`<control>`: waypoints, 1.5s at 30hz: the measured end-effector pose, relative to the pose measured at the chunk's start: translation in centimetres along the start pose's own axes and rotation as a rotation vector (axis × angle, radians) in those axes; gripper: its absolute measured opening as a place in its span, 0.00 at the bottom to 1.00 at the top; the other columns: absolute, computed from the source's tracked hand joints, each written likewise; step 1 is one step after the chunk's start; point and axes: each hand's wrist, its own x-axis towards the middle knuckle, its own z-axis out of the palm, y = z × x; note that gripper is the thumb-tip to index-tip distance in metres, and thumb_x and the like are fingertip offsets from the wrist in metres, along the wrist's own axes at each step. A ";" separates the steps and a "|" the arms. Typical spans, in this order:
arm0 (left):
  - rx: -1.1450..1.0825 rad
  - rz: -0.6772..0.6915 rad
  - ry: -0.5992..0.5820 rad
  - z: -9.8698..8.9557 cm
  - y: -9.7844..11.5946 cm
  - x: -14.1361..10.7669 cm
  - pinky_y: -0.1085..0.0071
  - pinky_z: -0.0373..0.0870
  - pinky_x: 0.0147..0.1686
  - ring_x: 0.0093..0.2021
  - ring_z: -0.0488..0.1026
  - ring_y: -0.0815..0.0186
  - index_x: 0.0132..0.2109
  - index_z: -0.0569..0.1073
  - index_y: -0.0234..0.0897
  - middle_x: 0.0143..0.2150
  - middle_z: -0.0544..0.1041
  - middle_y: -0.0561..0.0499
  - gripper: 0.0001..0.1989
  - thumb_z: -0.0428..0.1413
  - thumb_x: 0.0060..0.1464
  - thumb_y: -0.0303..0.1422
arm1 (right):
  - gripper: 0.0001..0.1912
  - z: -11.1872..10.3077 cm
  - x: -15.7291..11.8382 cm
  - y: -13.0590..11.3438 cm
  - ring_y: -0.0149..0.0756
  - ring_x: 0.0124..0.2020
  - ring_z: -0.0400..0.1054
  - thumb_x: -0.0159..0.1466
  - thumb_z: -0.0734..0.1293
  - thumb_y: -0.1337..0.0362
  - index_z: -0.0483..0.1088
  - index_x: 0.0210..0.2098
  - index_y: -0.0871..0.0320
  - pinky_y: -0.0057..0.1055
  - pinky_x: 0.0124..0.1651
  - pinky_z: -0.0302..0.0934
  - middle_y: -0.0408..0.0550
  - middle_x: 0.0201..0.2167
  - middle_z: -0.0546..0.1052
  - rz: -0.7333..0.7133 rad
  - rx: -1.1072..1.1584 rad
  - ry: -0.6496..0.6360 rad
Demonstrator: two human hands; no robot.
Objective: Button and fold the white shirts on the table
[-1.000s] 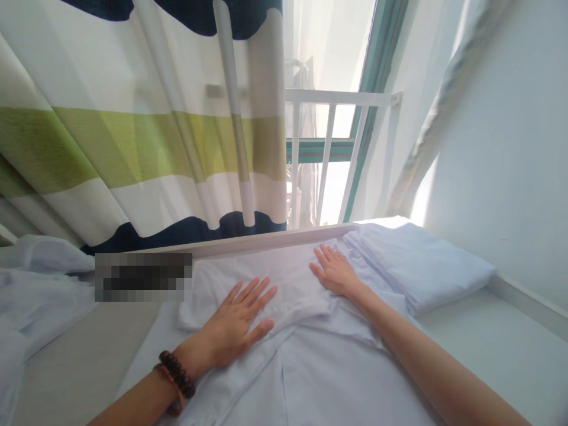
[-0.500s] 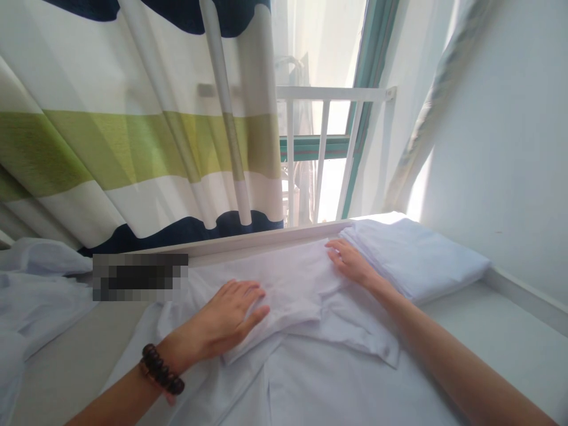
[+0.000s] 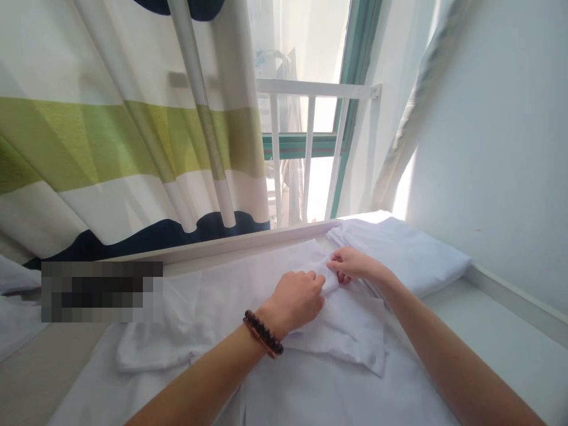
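A white garment (image 3: pixel 310 384) lies spread out, with a sleeve-like part (image 3: pixel 355 337) folded across it. My left hand (image 3: pixel 295 302), a dark beaded bracelet at its wrist, rests on the folded cloth with its fingers curled into it. Just to its right, my right hand (image 3: pixel 350 264) pinches the garment's fabric between thumb and fingers. Both hands work close together near the right edge of the upper fold. The fingertips of the left hand are partly hidden by the hand itself.
A folded white cloth stack (image 3: pixel 408 251) lies at the right against the wall (image 3: pixel 497 148). More white fabric (image 3: pixel 20 322) is at the left edge. Behind are a low ledge (image 3: pixel 222 242), a striped curtain (image 3: pixel 133 142) and a white railing (image 3: pixel 315 89) before a window. A dark patch is blurred out.
My left hand has moved right across the cloth and its fingers have curled. My right hand has gone from lying spread to pinching the fabric. The view has shifted slightly right.
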 end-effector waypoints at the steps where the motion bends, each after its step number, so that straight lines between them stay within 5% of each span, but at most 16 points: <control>1: -0.007 0.004 0.005 0.3 0.0 0.3 0.63 0.71 0.34 0.38 0.75 0.54 0.43 0.71 0.33 0.40 0.76 0.42 0.08 0.51 0.57 0.29 | 0.10 -0.1 -0.2 0.0 0.33 0.20 0.71 0.61 0.64 0.65 0.68 0.24 0.61 0.25 0.25 0.65 0.44 0.16 0.73 0.023 0.017 -0.041; 6: -0.075 -0.001 0.073 2.1 -0.6 0.6 0.66 0.71 0.36 0.40 0.75 0.57 0.40 0.71 0.34 0.39 0.76 0.44 0.08 0.47 0.60 0.28 | 0.12 -0.5 -1.0 -0.1 0.33 0.21 0.70 0.58 0.65 0.68 0.68 0.18 0.62 0.26 0.25 0.66 0.46 0.16 0.72 0.091 0.052 -0.137; 10: -0.152 -0.042 0.150 2.7 -1.1 0.6 0.68 0.69 0.36 0.38 0.75 0.61 0.40 0.71 0.36 0.38 0.77 0.48 0.08 0.46 0.61 0.29 | 0.12 -0.9 -1.1 -0.5 0.31 0.22 0.69 0.59 0.64 0.68 0.65 0.19 0.60 0.25 0.25 0.62 0.45 0.17 0.72 0.034 0.028 -0.067; 15: -0.228 -0.090 0.216 2.1 -1.0 0.5 0.71 0.68 0.35 0.34 0.74 0.65 0.41 0.71 0.37 0.38 0.77 0.49 0.08 0.47 0.61 0.30 | 0.03 -1.9 -1.7 -1.3 0.29 0.24 0.67 0.57 0.65 0.70 0.64 0.31 0.59 0.23 0.25 0.58 0.42 0.23 0.73 -0.026 -0.006 0.041; 20: -0.269 0.020 0.159 1.5 -1.1 0.4 0.73 0.67 0.33 0.32 0.74 0.66 0.39 0.73 0.38 0.35 0.77 0.52 0.07 0.50 0.60 0.32 | 0.14 -1.7 -2.1 -1.0 0.27 0.20 0.65 0.54 0.66 0.72 0.62 0.40 0.59 0.22 0.24 0.58 0.38 0.21 0.73 0.037 -0.057 -0.025; 26: -0.240 0.053 0.171 1.1 -3.6 3.1 0.71 0.69 0.43 0.42 0.74 0.63 0.41 0.75 0.35 0.41 0.76 0.46 0.13 0.46 0.64 0.32 | 0.04 -0.4 -1.6 -0.8 0.28 0.15 0.62 0.54 0.65 0.72 0.65 0.28 0.59 0.23 0.19 0.56 0.40 0.16 0.70 0.115 -0.159 -0.086; 31: -0.182 0.022 0.187 2.3 -5.6 6.6 0.66 0.65 0.54 0.52 0.71 0.60 0.47 0.74 0.33 0.49 0.75 0.43 0.14 0.44 0.62 0.25 | 0.11 -0.4 -2.1 -1.5 0.27 0.14 0.62 0.58 0.63 0.70 0.62 0.20 0.58 0.24 0.18 0.59 0.42 0.16 0.70 0.167 -0.187 -0.133; 37: -0.136 0.028 0.104 4.8 -6.5 7.5 0.56 0.51 0.63 0.66 0.56 0.58 0.63 0.61 0.37 0.67 0.60 0.44 0.22 0.40 0.66 0.37 | 0.13 -0.7 -2.6 -2.0 0.28 0.14 0.63 0.61 0.62 0.69 0.62 0.20 0.59 0.23 0.18 0.61 0.42 0.15 0.69 0.232 -0.196 -0.167; 45: -0.088 -0.034 0.073 5.2 -6.2 7.2 0.57 0.42 0.66 0.69 0.47 0.57 0.68 0.52 0.32 0.70 0.51 0.41 0.39 0.39 0.60 0.55 | 0.08 -0.6 -2.9 -2.5 0.31 0.18 0.68 0.63 0.61 0.69 0.67 0.28 0.61 0.24 0.19 0.63 0.45 0.20 0.72 0.237 -0.269 -0.203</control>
